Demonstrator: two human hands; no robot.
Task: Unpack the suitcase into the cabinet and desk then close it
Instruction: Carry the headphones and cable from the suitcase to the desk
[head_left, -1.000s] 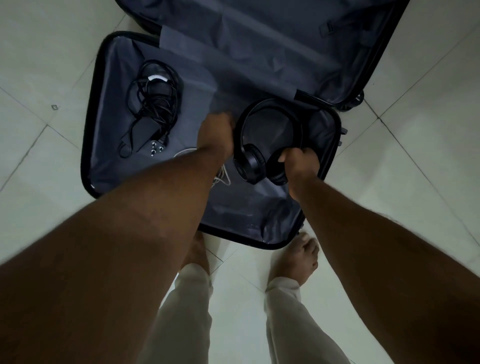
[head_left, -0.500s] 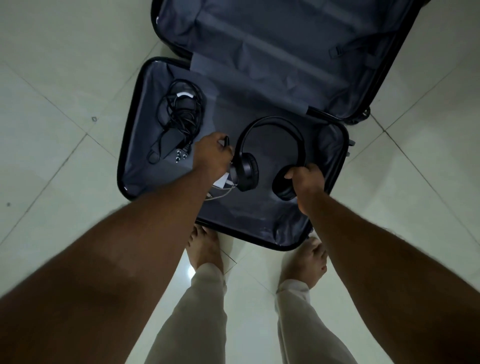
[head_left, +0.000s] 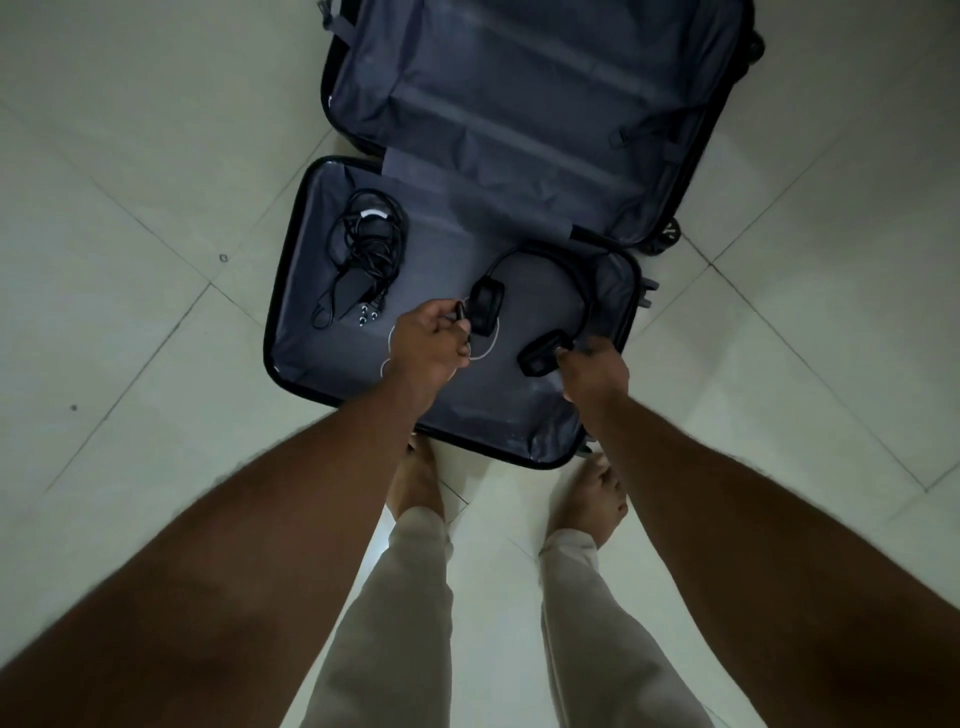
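coiled charger lying at ten o'clock in open suitcase on tiled floor; left hand pinching small dark item beside white cable; right hand curled round earcup of black headphones at three o'clock.

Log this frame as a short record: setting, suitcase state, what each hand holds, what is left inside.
setting: tiled floor, person standing barefoot
suitcase: open flat, lid half bare
left hand: pinches a small dark item with a thin white cable
right hand: grips one earcup of the black headphones
left inside: bundled black charger with plug
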